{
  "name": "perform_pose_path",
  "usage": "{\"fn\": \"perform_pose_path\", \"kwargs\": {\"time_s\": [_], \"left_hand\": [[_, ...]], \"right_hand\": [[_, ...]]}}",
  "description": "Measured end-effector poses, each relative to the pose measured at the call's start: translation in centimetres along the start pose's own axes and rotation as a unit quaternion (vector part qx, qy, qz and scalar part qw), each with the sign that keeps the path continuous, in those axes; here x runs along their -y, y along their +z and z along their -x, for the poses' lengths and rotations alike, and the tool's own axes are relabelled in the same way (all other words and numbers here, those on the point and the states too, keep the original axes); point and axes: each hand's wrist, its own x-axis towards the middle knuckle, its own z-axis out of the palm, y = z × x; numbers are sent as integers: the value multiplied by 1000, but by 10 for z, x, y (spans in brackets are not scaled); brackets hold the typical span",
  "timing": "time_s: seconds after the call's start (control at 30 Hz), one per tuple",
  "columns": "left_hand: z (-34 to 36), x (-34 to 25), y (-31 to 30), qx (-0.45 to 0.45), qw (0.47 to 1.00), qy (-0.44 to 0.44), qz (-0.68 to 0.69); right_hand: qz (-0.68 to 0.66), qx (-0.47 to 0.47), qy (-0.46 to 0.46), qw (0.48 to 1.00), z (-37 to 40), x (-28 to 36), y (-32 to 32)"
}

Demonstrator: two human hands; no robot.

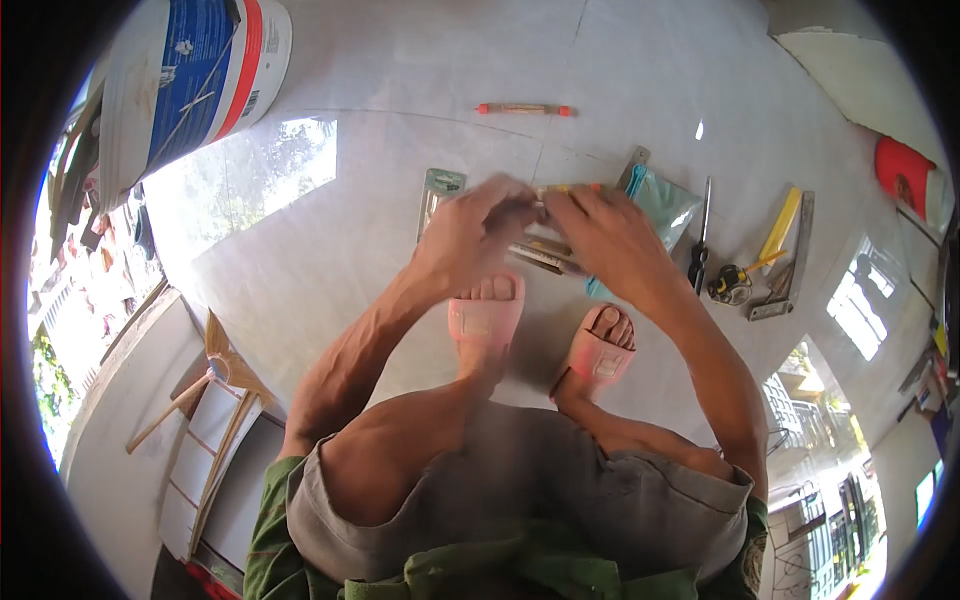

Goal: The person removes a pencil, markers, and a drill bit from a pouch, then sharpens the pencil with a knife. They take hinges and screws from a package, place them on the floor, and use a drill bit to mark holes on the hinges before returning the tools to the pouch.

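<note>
My left hand (478, 235) and my right hand (605, 235) meet above the floor, in front of my feet. Fingers are bent and pinched together on both, around something small and pale that I cannot make out; the left is blurred. Just behind the right fingers shows a thin yellow-and-red item (570, 187). Several slim brown and dark pieces (545, 252) lie on the floor below the hands. A flat pack with a green top (443, 183) is left of the left hand. Beside the right hand lies a teal plastic bag (664, 208).
Right of the bag lie a screwdriver (700, 250), a tape measure (731, 286), a yellow strip (781, 225) and a metal try square (800, 255). A red-ended tube (524, 109) lies farther forward. A large bucket (205, 75) stands far left, a broom (235, 365) nearer.
</note>
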Motion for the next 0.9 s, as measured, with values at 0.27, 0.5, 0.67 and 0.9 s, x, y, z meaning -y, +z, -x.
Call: {"fn": "perform_pose_path", "kwargs": {"time_s": [0.27,0.5,0.67,0.9], "left_hand": [[100,-47,-64,-68,980,69,176],[47,-29,-10,144,943,-2,301],[36,-34,26,194,893,48,404],[28,-26,44,134,874,17,466]], "right_hand": [[-8,5,66,998,93,67,-94],[-18,-152,110,982,106,59,-84],[120,-133,80,981,125,44,-90],[79,-65,151,983,130,49,-98]]}}
